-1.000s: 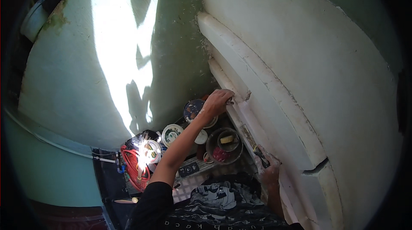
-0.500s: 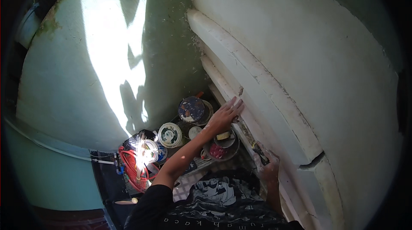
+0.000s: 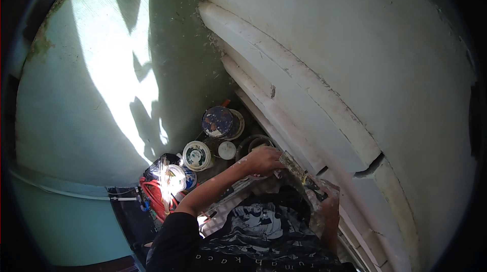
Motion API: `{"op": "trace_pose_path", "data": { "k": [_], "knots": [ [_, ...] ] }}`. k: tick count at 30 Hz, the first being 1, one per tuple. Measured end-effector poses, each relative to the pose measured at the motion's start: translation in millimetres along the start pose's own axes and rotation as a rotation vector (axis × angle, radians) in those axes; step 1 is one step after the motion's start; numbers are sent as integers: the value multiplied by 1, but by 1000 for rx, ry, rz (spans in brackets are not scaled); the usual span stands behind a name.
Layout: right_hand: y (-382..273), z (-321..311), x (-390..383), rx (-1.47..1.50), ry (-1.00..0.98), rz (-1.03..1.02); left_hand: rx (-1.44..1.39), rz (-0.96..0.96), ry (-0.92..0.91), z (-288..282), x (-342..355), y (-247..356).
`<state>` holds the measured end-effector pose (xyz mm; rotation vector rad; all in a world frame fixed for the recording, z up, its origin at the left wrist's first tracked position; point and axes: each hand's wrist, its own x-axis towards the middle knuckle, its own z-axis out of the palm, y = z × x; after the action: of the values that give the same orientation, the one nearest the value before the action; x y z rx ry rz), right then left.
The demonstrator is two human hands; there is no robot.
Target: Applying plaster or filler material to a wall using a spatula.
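Note:
My right hand [image 3: 326, 198], dusted white, grips the dark handle of a putty-smeared flat trowel [image 3: 292, 168] near the lower edge of the white stepped ledges [image 3: 269, 99]. My left hand [image 3: 265, 163] is curled at the trowel's far end, over a grey bowl [image 3: 253, 141]; whatever its fingers hold is too hidden to make out. The bowl is partly covered by that hand.
A green wall [image 3: 66, 110] with a sunlit patch meets the white wall [image 3: 329, 28]. In the corner stand a dark-lidded bucket [image 3: 218, 120], a white tub [image 3: 196, 155], a small white lid [image 3: 227, 150] and a red coiled hose [image 3: 152, 196]. A pipe [image 3: 76, 191] runs along the left.
My left hand has left the ledge and moved down to the trowel's end, its fingers now curled. The trowel is lifted slightly toward it. The view has shifted, showing the ledges further left.

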<state>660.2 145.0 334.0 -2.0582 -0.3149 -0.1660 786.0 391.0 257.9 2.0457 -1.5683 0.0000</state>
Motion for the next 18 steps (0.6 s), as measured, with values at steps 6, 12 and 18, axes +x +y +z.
{"op": "trace_pose_path", "data": {
  "k": [6, 12, 18],
  "knots": [
    [3, 9, -16, 45, 88, 135, -1, -766, 935, -72, -36, -94],
    [28, 12, -14, -25, 74, -7, 141, -957, 1127, -114, -30, -187],
    [33, 13, -19, -183, 8, -100, 331, -1027, 880, -121, -25, -214]
  ]
}}
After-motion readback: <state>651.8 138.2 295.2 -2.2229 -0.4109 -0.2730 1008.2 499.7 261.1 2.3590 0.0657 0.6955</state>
